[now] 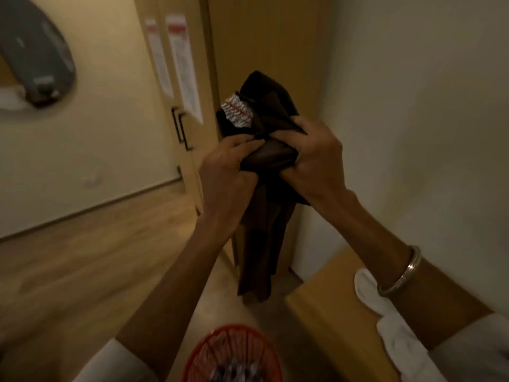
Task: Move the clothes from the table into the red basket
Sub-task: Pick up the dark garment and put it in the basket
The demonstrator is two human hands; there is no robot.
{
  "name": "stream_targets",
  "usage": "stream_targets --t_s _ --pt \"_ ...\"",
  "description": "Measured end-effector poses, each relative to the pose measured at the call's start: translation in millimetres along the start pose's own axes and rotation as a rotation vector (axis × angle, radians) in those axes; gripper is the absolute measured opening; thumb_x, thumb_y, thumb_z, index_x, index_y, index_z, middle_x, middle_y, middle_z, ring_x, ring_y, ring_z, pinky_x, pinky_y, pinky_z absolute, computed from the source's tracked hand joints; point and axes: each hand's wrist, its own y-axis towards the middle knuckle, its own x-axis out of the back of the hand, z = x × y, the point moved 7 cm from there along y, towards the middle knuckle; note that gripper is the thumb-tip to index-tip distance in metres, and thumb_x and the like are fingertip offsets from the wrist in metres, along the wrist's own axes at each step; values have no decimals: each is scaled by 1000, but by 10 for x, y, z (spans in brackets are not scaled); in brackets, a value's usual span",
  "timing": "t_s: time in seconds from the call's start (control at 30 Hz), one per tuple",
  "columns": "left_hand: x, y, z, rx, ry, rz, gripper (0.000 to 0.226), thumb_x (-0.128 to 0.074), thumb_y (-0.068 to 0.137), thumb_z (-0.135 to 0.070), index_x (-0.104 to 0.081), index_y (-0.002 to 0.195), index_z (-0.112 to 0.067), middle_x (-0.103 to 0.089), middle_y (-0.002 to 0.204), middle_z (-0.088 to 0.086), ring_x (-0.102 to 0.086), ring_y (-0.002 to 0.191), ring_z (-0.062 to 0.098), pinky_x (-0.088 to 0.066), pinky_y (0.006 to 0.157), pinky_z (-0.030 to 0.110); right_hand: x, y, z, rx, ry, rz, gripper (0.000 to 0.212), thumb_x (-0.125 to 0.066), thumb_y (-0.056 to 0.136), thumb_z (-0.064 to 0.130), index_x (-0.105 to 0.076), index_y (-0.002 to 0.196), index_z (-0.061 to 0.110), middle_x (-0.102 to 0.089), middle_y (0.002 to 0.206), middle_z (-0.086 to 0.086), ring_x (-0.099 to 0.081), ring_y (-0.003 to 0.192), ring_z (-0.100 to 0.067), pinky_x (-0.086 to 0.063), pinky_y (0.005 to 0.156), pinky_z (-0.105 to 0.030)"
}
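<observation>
I hold a dark brown garment point(264, 111) up in front of me with both hands. Its white striped label shows near the top, and a long part hangs down below my wrists. My left hand point(225, 172) and my right hand point(311, 158) are both bunched tightly on the cloth, side by side. The red basket point(209, 351) stands on the floor at the bottom centre, below my arms, with some patterned cloth inside. On the wooden table point(330, 312) at the lower right lies a white piece of clothing point(385, 321), partly hidden by my right forearm.
A cupboard with black handles point(180, 128) and pasted paper notices stands ahead on the left. A white wall closes the right side. Wood-look floor point(82, 271) spreads to the left. A grey object point(35, 59) shows at the top left.
</observation>
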Motion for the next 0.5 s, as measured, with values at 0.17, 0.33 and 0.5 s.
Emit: stream_targets --t_s 0.17,0.33,0.5 --pt "-10 -1150 893 292 79 170 54 -68 60 8 -77 109 -11 -74 112 6 -69 102 20 -52 92 23 -1058 -1101 202 -173 144 294 35 -74 80 27 -75 114 15 -68 121 -14 -65 102 -35 -57 84 -42" --pt "128 -2103 1468 468 153 281 54 -70 60 8 -77 109 -12 -74 113 7 -69 101 22 -40 90 6 -1685 -2025 542 -279 203 486 35 -73 79 21 -75 113 15 -68 122 -14 -64 103 -36 -56 87 -41" --pt "176 -2858 1916 622 140 374 57 -69 60 9 -76 112 -12 -73 116 8 -68 103 22 -49 89 21 -2144 -2733 748 -384 255 649 37 -72 78 18 -75 115 16 -66 123 -15 -62 107 -34 -53 90 -38"
